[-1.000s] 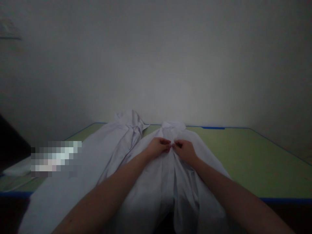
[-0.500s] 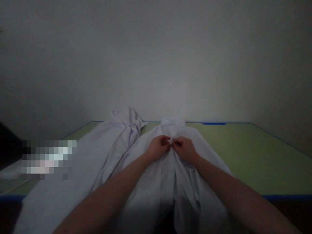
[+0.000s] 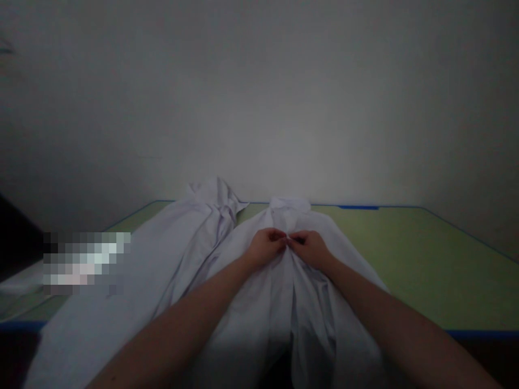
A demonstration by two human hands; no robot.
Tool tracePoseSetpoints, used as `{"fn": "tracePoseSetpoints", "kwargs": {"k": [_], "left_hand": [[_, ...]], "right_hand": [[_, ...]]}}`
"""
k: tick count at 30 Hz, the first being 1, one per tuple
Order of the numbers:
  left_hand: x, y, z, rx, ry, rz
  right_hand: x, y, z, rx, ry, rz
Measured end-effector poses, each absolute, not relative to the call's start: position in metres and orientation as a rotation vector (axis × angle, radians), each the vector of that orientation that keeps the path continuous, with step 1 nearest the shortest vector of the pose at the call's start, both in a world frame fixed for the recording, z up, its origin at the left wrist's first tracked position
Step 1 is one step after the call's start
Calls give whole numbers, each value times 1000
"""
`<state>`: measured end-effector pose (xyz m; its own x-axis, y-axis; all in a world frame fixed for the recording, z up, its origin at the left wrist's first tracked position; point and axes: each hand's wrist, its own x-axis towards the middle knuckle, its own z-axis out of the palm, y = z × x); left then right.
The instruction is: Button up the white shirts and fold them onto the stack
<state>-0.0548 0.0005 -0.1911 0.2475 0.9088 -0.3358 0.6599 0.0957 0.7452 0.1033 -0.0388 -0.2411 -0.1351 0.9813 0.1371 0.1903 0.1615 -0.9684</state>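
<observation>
A white collared garment (image 3: 251, 302), long like a coat, lies front up in the middle of the table, and its lower part hangs over the near edge. Below its collar (image 3: 290, 204), my left hand (image 3: 267, 246) pinches one side of the front opening. My right hand (image 3: 311, 247) pinches the other side, its fingertips touching those of the left. Any button between the fingertips is too small and dark to make out. Under the hands the front falls apart in folds.
Another white garment (image 3: 121, 270) lies crumpled along the left, also over the near edge. The green tabletop (image 3: 438, 270) has blue edging and meets a grey wall (image 3: 259, 97). At far left, a pixelated patch hides something beside a dark shape (image 3: 16, 232).
The fingertips of both hands have come closer together at the front opening. The whole view has shifted slightly; the garments lie as before.
</observation>
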Motion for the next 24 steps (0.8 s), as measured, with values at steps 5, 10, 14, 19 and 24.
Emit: {"fn": "tracePoseSetpoints", "kwargs": {"k": [5, 10, 14, 19, 24], "left_hand": [[-50, -3, -192, 1451, 1499, 411], [-50, -4, -193, 1323, 1454, 499], [-51, -5, -193, 1294, 1421, 520], [-54, -5, -195, 1278, 1384, 521], [-54, -6, -196, 1309, 1310, 497]], "right_hand": [[101, -38, -245, -1200, -1483, 1124], [100, -38, -248, -1236, -1484, 1091], [101, -41, -248, -1197, -1497, 1088], [104, -42, -252, -1090, -1510, 1118], [104, -38, -256, -1095, -1468, 1174]]}}
